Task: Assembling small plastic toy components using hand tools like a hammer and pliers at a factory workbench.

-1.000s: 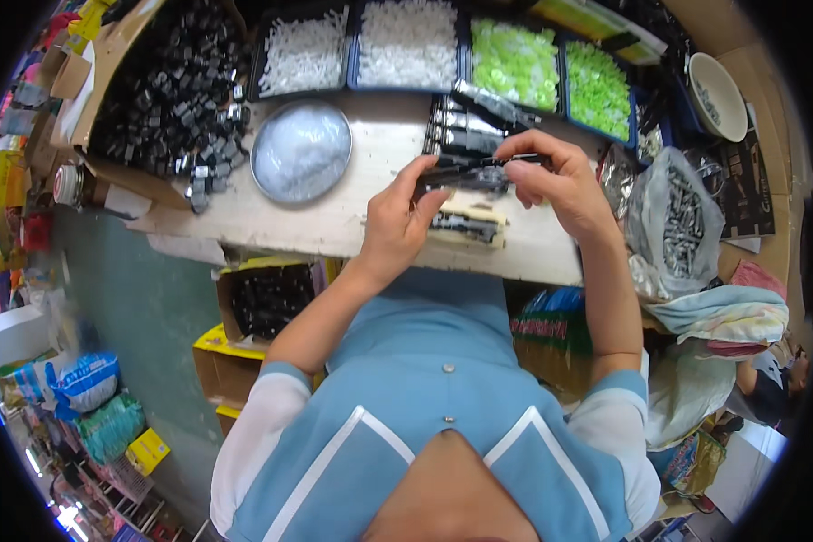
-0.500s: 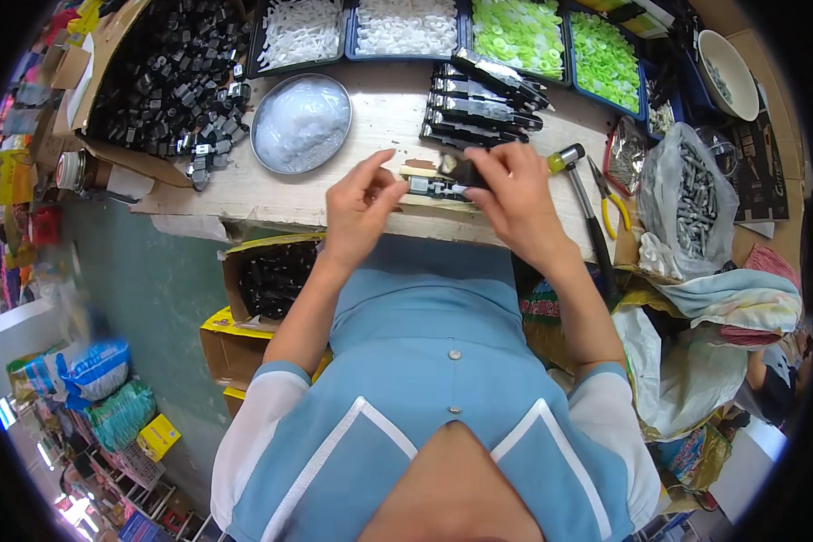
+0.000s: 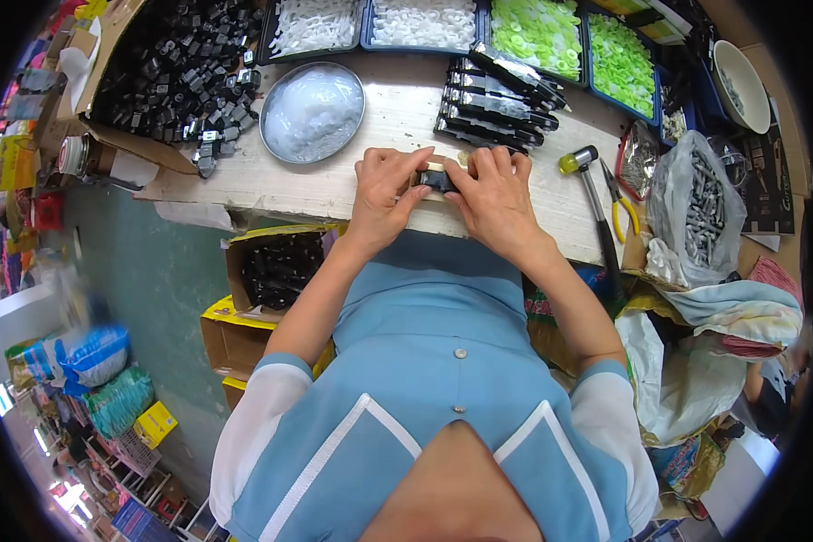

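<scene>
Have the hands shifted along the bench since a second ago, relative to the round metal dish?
Yes. The left hand and right hand, pinching a small black part, have come back from the stacked black bars toward the bench's near edge, below and right of the round metal dish.

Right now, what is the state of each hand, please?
Left hand: closed on the small black part.
Right hand: closed on the same part.

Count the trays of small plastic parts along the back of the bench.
4: two blue trays of white parts left of centre, two of green parts to their right. More may lie beyond the picture's top edge.
</scene>
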### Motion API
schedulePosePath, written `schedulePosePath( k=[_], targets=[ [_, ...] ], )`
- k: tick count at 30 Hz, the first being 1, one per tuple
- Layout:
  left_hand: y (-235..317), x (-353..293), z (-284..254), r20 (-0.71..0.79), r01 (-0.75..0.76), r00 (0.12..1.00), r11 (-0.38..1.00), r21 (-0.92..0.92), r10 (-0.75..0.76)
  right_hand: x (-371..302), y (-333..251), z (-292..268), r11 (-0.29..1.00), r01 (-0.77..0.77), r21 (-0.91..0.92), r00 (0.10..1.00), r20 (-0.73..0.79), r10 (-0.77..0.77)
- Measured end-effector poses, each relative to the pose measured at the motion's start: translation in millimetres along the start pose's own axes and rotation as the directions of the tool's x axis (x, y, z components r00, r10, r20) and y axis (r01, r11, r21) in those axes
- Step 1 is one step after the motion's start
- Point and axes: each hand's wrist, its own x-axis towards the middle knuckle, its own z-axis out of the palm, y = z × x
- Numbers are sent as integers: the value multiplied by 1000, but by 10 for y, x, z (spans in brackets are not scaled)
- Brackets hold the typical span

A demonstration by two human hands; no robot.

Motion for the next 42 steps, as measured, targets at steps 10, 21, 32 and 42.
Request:
schedulePosePath(
  k=[10, 21, 32, 42],
  targets=[
    [111, 134, -104, 166, -178, 974, 971, 157, 152, -549, 620, -217, 938, -343, 52, 891, -298, 343],
    [182, 245, -46, 439, -468, 850, 799, 377, 291, -929, 884, -182, 868, -495, 36, 849, -194, 492],
    [231, 327, -50, 543, -539, 796, 723, 432, 269, -565, 148, -562, 950, -272, 155, 962, 25, 271],
    [218, 296, -33, 536, -557, 795, 690, 463, 283, -481, 63, -578, 950, -300, 91, 954, 46, 297]
  ],
)
